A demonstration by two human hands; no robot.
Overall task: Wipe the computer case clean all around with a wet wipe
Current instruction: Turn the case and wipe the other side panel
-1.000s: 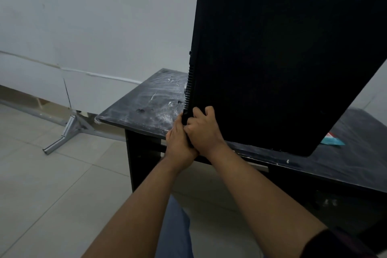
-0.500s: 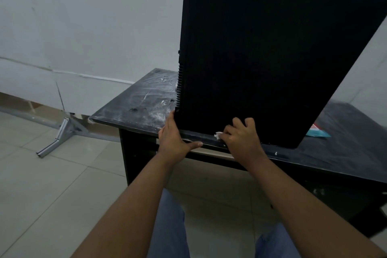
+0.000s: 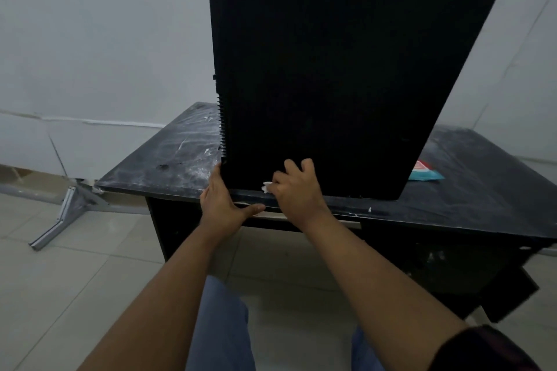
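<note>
A metal stand lies on the floor at your left, then the scuffed table. Your left hand braces the lower-left corner of the computer case, fingers flat, thumb spread. The case stands upright at the table's near edge. Just beside it, apart from the left, your right hand bunches the wet wipe against the case's bottom edge.

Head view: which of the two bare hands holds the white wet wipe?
The right hand, pinching the crumpled white wet wipe against the lower edge of the tall black computer case; the left hand only braces the case's bottom left corner.
</note>
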